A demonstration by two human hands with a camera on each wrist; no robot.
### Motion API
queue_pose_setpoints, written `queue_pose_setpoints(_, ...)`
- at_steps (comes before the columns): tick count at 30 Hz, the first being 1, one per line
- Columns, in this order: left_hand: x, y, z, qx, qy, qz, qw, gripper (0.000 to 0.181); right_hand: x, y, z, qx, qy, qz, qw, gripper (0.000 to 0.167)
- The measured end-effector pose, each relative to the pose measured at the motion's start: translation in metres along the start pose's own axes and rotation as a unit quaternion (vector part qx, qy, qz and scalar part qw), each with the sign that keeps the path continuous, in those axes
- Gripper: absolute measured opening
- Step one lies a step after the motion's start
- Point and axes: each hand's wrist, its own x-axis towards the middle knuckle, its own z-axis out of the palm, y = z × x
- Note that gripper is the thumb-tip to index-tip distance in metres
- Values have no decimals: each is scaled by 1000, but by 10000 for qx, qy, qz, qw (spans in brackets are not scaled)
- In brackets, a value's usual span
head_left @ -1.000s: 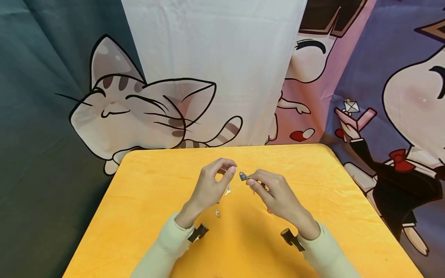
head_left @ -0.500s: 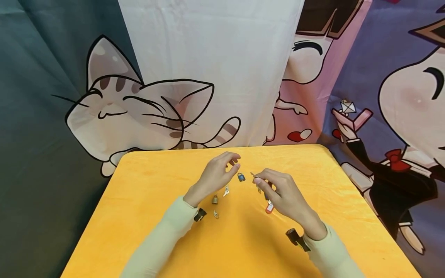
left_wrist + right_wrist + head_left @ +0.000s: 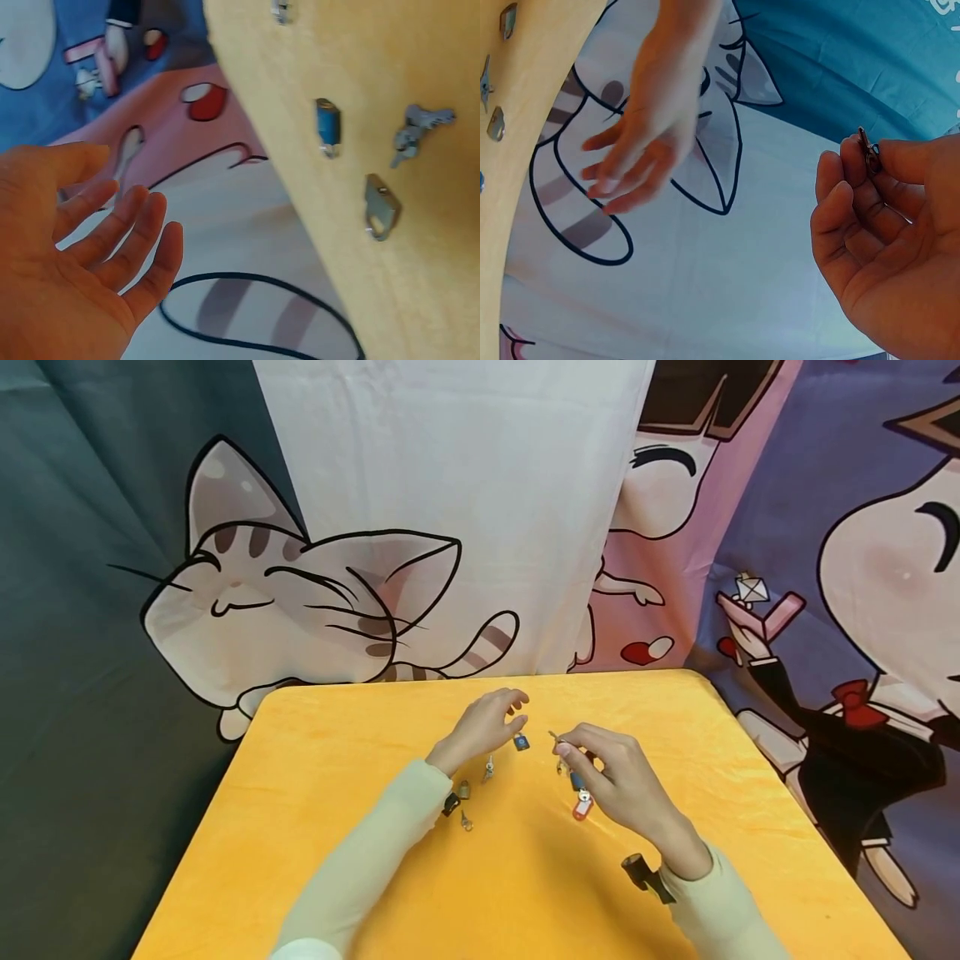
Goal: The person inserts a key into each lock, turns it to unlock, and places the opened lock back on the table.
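My right hand [image 3: 611, 772] pinches a small key [image 3: 553, 735] between thumb and index finger, held above the table. In the right wrist view that key [image 3: 865, 146] sticks up from the fingertips, with a small ring beside it. My left hand [image 3: 486, 722] holds nothing; its fingers are relaxed and apart, as the left wrist view shows. Just below its fingertips lies a small blue padlock [image 3: 521, 742] on the table. Under the right hand are another blue padlock [image 3: 577, 781], partly hidden, and a red key tag [image 3: 582, 808] with a key.
Silver keys [image 3: 489, 768], a brass padlock [image 3: 464, 790] and a key on a ring [image 3: 467, 821] lie near the left forearm. The yellow table [image 3: 360, 735] ends at a cartoon-printed curtain [image 3: 487, 485] behind it.
A second ago the blue padlock was at my right fingertips; now it lies on the table. The right hand has drawn right with the key. My left hand has moved right, its fingers looser.
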Motion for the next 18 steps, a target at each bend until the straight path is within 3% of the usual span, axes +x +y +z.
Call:
queue_pose_setpoints(5, 14, -10, 19, 275, -395, -164, 9987, 37, -2, 2, -2, -45, 34, 34, 10000, 20)
queue_pose_setpoints(12, 24, -21, 42, 214, -792, -339, 9961, 39, -6, 4, -3, -72, -33, 175, 9998, 19)
queue_pose_setpoints(18, 28, -25, 54, 151, -943, -824, 9920, 41, -7, 5, -3, -95, -191, 354, 9991, 19)
